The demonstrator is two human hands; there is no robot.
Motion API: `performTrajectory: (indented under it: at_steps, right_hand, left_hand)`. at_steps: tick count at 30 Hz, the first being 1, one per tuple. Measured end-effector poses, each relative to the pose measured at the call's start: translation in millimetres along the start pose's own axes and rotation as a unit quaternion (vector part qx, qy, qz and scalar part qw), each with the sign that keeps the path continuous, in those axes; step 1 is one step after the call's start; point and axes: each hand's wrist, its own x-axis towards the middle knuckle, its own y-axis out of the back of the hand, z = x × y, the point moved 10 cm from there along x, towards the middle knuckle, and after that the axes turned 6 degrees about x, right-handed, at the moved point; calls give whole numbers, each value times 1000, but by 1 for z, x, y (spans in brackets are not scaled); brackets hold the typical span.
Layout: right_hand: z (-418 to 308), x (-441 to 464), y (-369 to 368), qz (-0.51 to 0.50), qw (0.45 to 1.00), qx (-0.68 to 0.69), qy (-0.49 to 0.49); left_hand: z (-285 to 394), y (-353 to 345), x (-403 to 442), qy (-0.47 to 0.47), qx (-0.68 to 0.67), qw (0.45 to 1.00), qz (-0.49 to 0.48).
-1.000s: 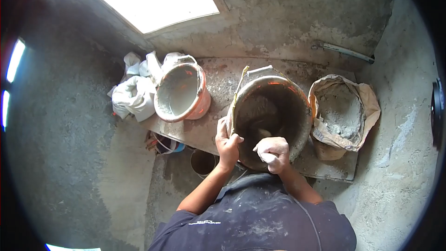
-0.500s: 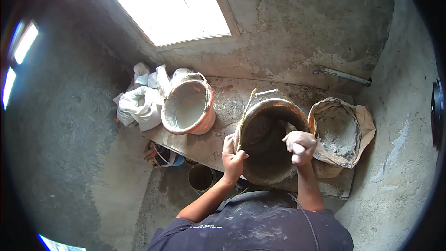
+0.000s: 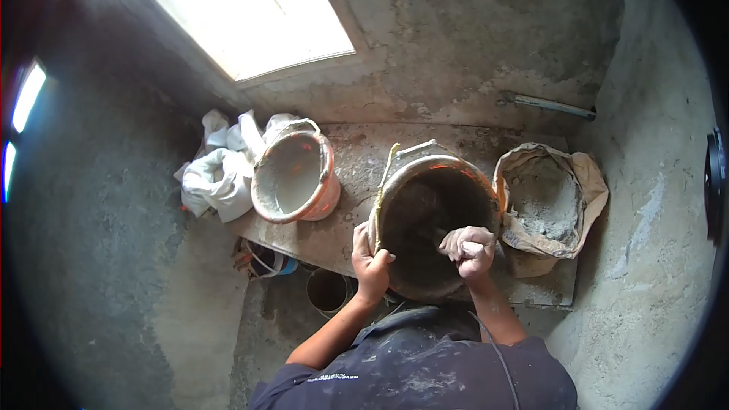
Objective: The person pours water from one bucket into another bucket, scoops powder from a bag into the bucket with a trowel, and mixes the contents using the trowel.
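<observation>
A large mortar-stained bucket (image 3: 490, 175) stands in front of me, its inside dark and its contents hard to make out. My left hand (image 3: 370, 267) is closed on its left rim, thumb over the edge, beside the yellowish, crusted handle (image 3: 379, 209). Over the bucket's right front part, my dust-coated right hand (image 3: 468, 250) is curled into a fist. What it holds reaches down into the shadow and is too blurred to name. Just to the right sits an open paper sack (image 3: 592, 190) of grey powder, close to the bucket's rim.
An orange bucket (image 3: 328, 197) with grey material stands left on the board (image 3: 353, 159), beside white sacks (image 3: 228, 190). Below the board's edge are a dark round container (image 3: 328, 291) and a blue-banded bucket (image 3: 287, 265). A pipe (image 3: 550, 105) lies along the back wall.
My right hand has moved left and slightly down over the bucket. My left hand keeps its hold on the rim. The whole view has shifted slightly.
</observation>
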Motion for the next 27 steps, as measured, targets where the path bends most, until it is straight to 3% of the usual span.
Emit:
performTrajectory:
  at_steps: [4,8,10,11,12,16,18,20,22,24,27]
  right_hand:
    - [-53,15,-32,-141,960,-183,161]
    - [-43,15,-24,-158,957,-187,154]
    - [-19,-7,-32,-220,945,-178,165]
    - [-6,-25,-41,-253,927,-246,130]
    - [-5,-35,-55,-261,932,-225,115]
    - [-22,-41,-73,-218,969,-83,76]
    - [-26,-34,-71,-203,976,-31,70]
    - [-4,-29,-37,-128,990,-16,54]
    - [-5,-13,10,21,999,24,40]
    - [-18,0,31,42,998,12,54]
    - [-57,17,17,-18,986,-77,145]
  left_hand:
    - [-7,1,-2,32,-17,999,7]
    - [4,-6,-6,21,8,1000,8]
    - [11,-10,-6,-1,23,1000,3]
    - [11,-10,-5,-12,24,1000,6]
    - [13,-9,-5,-22,24,999,11]
    - [2,-6,-6,13,-2,1000,18]
    - [7,-8,-5,-14,9,1000,14]
    - [8,-8,-6,-22,19,999,21]
    - [0,-5,-8,5,-1,1000,21]
    - [-4,-2,-6,33,-17,999,27]
    - [-3,-5,-6,36,-2,999,22]
